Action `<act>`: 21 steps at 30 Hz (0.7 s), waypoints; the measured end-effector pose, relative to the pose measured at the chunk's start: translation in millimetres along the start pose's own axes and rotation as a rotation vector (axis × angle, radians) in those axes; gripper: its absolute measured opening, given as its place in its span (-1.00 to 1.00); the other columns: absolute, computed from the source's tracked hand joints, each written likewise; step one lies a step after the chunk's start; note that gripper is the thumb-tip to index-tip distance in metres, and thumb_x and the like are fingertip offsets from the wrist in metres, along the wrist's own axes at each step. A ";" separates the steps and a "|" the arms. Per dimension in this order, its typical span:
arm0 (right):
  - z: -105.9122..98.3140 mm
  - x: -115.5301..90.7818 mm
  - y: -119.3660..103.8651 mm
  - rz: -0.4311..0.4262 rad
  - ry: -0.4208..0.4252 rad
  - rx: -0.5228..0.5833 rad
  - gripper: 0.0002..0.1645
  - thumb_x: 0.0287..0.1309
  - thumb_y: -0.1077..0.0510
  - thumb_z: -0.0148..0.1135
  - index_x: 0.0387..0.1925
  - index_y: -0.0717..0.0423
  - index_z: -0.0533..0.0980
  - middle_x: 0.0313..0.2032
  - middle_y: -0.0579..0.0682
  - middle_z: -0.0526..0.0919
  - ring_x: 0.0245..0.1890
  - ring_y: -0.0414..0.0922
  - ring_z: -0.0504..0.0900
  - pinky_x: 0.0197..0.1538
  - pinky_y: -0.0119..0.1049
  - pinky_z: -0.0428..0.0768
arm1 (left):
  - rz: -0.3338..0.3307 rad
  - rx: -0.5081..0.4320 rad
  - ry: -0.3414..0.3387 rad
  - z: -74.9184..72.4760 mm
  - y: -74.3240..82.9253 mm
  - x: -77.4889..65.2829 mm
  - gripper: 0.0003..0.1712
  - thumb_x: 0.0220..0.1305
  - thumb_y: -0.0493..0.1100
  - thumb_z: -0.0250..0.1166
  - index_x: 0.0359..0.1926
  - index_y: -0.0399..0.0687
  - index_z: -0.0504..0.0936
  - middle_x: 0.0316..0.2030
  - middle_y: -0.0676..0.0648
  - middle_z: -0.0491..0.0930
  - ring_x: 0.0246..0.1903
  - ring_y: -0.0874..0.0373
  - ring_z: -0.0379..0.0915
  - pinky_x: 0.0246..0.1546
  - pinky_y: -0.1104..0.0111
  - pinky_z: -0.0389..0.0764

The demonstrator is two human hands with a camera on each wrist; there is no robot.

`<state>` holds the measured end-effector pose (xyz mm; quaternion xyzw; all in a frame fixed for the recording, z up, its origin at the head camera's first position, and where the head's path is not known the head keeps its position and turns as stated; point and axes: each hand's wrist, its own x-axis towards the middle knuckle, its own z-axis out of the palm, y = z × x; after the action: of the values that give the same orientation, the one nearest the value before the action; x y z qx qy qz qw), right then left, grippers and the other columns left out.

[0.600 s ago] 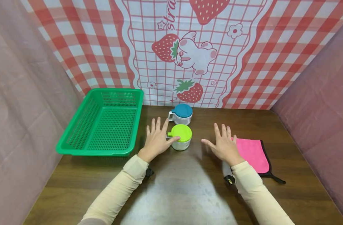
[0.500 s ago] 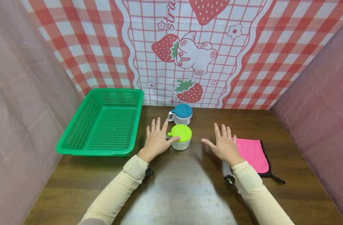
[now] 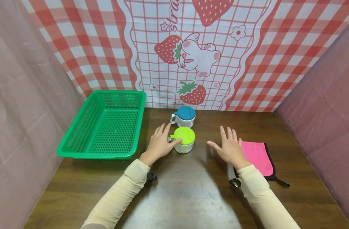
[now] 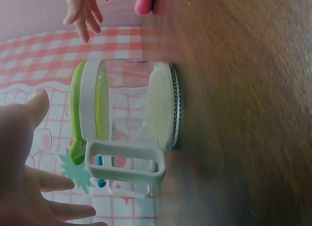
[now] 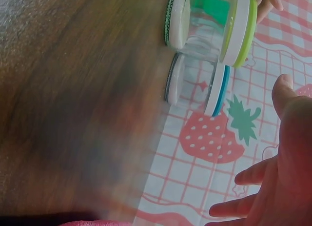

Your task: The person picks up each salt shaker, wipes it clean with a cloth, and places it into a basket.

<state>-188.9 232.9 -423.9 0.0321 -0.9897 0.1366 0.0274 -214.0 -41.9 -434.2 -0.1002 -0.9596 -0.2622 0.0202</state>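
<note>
A clear jar with a lime-green lid and a pale handle stands upright near the middle of the table. My left hand hovers at its left, fingers extended, the thumb overlapping the lid in the head view. The left wrist view shows a gap between this hand and the jar's lid. Just behind stands a similar jar with a blue lid, its handle also toward the left. My right hand, fingers spread and holding nothing, is held over the table right of the jars, partly overlapping a pink cloth.
A green plastic basket with perforated walls sits on the left of the wooden table. The pink cloth has black edging and a loop. Behind hangs a strawberry-print curtain; plain pinkish drapes close off both sides.
My left hand has tilted, its fingers dropping slightly and closing together beside the green-lidded jar. My right hand has shifted a little to the right. Jars, basket and cloth stay in place.
</note>
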 end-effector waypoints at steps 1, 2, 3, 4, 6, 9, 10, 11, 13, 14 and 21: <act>-0.4 -0.1 0.6 0.000 0.000 0.000 0.16 -0.03 -0.57 -0.20 0.39 0.06 -0.17 0.34 0.35 -0.04 0.33 0.30 -0.11 0.20 0.44 -0.03 | -0.005 -0.027 -0.007 -0.2 0.1 -0.1 0.05 -0.02 0.53 0.00 0.36 0.05 0.04 0.34 -0.20 0.07 0.32 -0.16 0.01 0.27 -0.09 0.20; -0.6 -0.2 1.2 0.001 0.001 0.001 0.16 -0.03 -0.57 -0.20 0.39 0.06 -0.17 0.34 0.35 -0.04 0.33 0.31 -0.12 0.20 0.44 -0.03 | -0.011 -0.054 -0.015 -0.4 0.2 -0.2 0.04 -0.02 0.52 0.01 0.36 0.05 0.05 0.34 -0.19 0.08 0.31 -0.16 0.02 0.27 -0.09 0.20; -0.8 -0.4 1.8 0.001 0.001 0.002 0.16 -0.02 -0.57 -0.20 0.39 0.06 -0.18 0.34 0.35 -0.04 0.33 0.31 -0.12 0.21 0.43 -0.03 | -0.015 -0.078 -0.021 -0.4 0.0 -0.2 0.03 -0.01 0.51 0.01 0.36 0.05 0.05 0.34 -0.19 0.08 0.31 -0.16 0.02 0.27 -0.09 0.20; -1.1 -0.6 2.2 0.001 0.002 0.002 0.16 -0.02 -0.57 -0.20 0.39 0.06 -0.18 0.34 0.35 -0.04 0.33 0.31 -0.12 0.21 0.43 -0.02 | -0.019 -0.104 -0.024 -0.5 -0.2 -0.5 0.02 0.00 0.50 0.03 0.36 0.05 0.06 0.34 -0.20 0.09 0.31 -0.16 0.03 0.27 -0.08 0.20; -1.7 -1.0 2.6 0.000 0.000 0.004 0.16 -0.02 -0.57 -0.22 0.39 0.06 -0.19 0.34 0.36 -0.05 0.33 0.31 -0.12 0.21 0.42 -0.03 | -0.026 -0.154 -0.030 -0.1 -1.4 -0.7 -0.01 0.01 0.46 0.05 0.35 0.04 0.08 0.33 -0.20 0.11 0.31 -0.15 0.04 0.29 -0.07 0.18; -2.5 -1.4 2.4 0.000 -0.001 0.009 0.16 -0.01 -0.57 -0.23 0.39 0.06 -0.20 0.33 0.36 -0.04 0.33 0.30 -0.11 0.22 0.42 -0.02 | -0.041 -0.213 -0.036 0.9 -3.7 -1.1 -0.04 0.03 0.41 0.09 0.34 0.04 0.10 0.32 -0.19 0.15 0.30 -0.12 0.07 0.29 -0.04 0.20; -2.9 -1.6 2.4 -0.001 -0.001 0.014 0.15 -0.01 -0.56 -0.22 0.39 0.07 -0.20 0.33 0.36 -0.04 0.33 0.30 -0.11 0.22 0.42 -0.03 | -0.047 -0.230 -0.038 0.9 -4.2 -1.3 -0.05 0.04 0.40 0.11 0.34 0.04 0.11 0.31 -0.18 0.16 0.30 -0.11 0.08 0.29 -0.04 0.21; -3.3 -1.8 2.5 -0.002 0.000 0.019 0.15 0.00 -0.56 -0.22 0.39 0.07 -0.20 0.33 0.36 -0.04 0.33 0.30 -0.11 0.22 0.42 -0.03 | -0.053 -0.245 -0.040 1.1 -4.5 -1.4 -0.06 0.04 0.38 0.12 0.34 0.05 0.11 0.31 -0.18 0.17 0.29 -0.11 0.09 0.28 -0.04 0.21; -4.4 -2.4 2.8 0.000 0.001 0.030 0.13 0.01 -0.55 -0.23 0.39 0.07 -0.19 0.33 0.36 -0.03 0.33 0.30 -0.10 0.22 0.42 -0.04 | -0.063 -0.269 -0.043 1.2 -4.8 -1.7 -0.08 0.04 0.35 0.15 0.34 0.06 0.12 0.29 -0.18 0.19 0.28 -0.11 0.12 0.28 -0.03 0.23; -4.9 -2.6 3.2 0.001 0.002 0.034 0.13 0.02 -0.55 -0.23 0.39 0.07 -0.19 0.33 0.36 -0.03 0.33 0.30 -0.10 0.22 0.42 -0.04 | -0.068 -0.280 -0.043 1.2 -4.8 -1.6 -0.10 0.04 0.33 0.16 0.33 0.07 0.13 0.29 -0.18 0.21 0.28 -0.10 0.13 0.28 -0.03 0.23; -7.8 -5.1 8.1 0.005 0.007 0.049 0.11 0.04 -0.53 -0.23 0.39 0.10 -0.18 0.32 0.37 -0.03 0.32 0.30 -0.07 0.22 0.41 -0.01 | -0.077 -0.324 -0.025 4.0 -7.0 -1.2 -0.24 0.08 0.24 0.20 0.27 0.10 0.26 0.23 -0.14 0.31 0.24 -0.07 0.20 0.25 0.03 0.29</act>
<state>-184.0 243.1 -418.9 0.0298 -0.9861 0.1610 0.0300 -214.2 -45.9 -441.2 -0.0686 -0.9081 -0.4127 -0.0180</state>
